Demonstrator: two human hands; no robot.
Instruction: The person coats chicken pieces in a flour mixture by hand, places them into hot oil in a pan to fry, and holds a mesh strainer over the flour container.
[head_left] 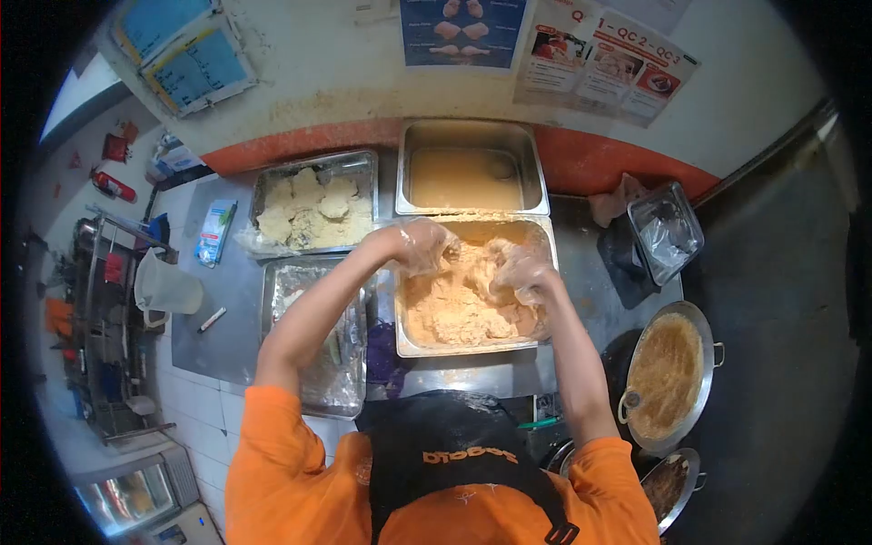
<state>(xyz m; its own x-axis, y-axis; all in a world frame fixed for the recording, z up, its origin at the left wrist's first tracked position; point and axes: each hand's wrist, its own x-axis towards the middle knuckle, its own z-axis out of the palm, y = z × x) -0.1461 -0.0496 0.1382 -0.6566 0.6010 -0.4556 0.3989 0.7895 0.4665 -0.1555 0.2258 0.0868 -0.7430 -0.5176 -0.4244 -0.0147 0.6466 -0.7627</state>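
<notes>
Both of my hands wear thin clear plastic gloves dusted with flour. They work inside a deep steel tub [401,309] of orange-tinted breading flour [436,295]. My left hand [422,247] is over the tub's upper left side, its fingers curled down to the flour. At the upper right, my right hand [520,271] has its fingers bent into the flour around a coated lump. What either hand grips is hidden by the glove and coating. Lumpy coated pieces [477,325] lie at the tub's near side.
Behind stands a steel tub [406,173] of cloudy orange liquid. Left are a tray [372,186] of floured pieces and a dusty tray [271,286]. A jug [170,283] and marker [213,319] lie farther left. Right are a plastic-lined container [668,238] and two pans of brown oil [668,368].
</notes>
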